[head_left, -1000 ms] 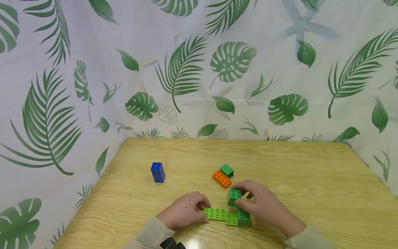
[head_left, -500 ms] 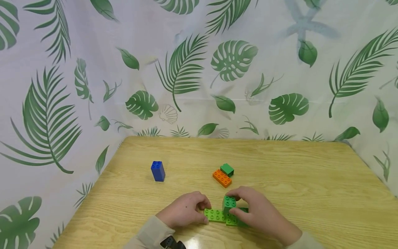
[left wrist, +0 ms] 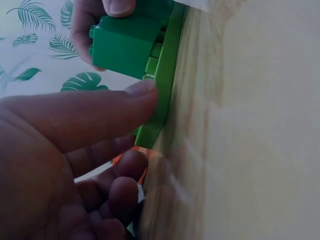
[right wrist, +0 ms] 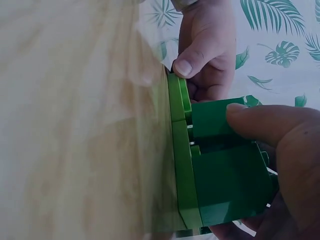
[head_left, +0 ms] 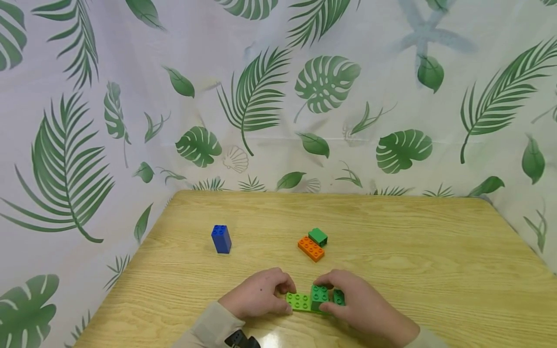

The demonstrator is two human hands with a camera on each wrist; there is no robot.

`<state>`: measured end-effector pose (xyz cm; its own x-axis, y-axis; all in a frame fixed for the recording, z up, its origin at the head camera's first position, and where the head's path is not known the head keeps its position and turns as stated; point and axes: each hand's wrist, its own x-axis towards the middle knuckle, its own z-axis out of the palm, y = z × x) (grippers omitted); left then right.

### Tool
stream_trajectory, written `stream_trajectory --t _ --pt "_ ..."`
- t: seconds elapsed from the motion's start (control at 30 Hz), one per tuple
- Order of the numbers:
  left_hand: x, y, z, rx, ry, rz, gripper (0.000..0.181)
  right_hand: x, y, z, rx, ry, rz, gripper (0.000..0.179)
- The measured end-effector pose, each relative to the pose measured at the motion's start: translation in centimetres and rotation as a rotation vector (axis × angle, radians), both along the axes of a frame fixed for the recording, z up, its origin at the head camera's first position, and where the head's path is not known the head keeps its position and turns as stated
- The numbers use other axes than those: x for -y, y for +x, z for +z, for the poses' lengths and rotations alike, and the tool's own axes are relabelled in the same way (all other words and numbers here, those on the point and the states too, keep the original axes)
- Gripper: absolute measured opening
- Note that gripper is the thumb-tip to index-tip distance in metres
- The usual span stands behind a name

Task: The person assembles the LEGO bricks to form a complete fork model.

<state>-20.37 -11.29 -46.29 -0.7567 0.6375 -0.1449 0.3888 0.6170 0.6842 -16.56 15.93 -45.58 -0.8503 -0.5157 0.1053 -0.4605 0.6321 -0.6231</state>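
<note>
Two light green flat toy bricks [head_left: 298, 301] lie end to end on the table, with a seam between them in the right wrist view. My left hand [head_left: 258, 296] pinches their left end between thumb and fingers. A taller green brick [head_left: 319, 297] sits low over the studs near the seam, and my right hand [head_left: 363, 302] grips it with thumb in front and fingers behind. To its right, across a narrow gap, a second green brick [right wrist: 230, 185] stands on the right-hand flat brick, partly covered by my right hand in the head view.
An orange brick [head_left: 311, 249] and another green brick [head_left: 318, 237] lie close together on the wooden table [head_left: 413, 241] beyond my hands. A tall blue brick [head_left: 221, 239] stands farther left. Leaf-patterned cloth [head_left: 270, 96] hangs behind the table's far edge.
My right hand has brought the green brick left and down, from above the second green brick onto the light green row. My left hand has stayed at the row's end.
</note>
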Motion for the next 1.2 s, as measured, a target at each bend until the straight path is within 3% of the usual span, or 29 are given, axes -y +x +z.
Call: stream_trajectory --t 0.17,0.6,1.2 --pt "-0.02 0.0 -0.01 0.006 0.004 0.002 0.029 0.04 0.02 -0.08 0.021 0.017 -0.012 0.038" --pt "-0.16 0.16 -0.13 0.019 -0.003 0.056 0.028 0.83 -0.06 -0.52 -0.103 0.076 -0.058 0.037" --pt "-0.25 0.0 -0.08 0.052 0.0 0.059 0.028 0.72 -0.25 -0.52 -0.064 0.072 -0.082 0.034"
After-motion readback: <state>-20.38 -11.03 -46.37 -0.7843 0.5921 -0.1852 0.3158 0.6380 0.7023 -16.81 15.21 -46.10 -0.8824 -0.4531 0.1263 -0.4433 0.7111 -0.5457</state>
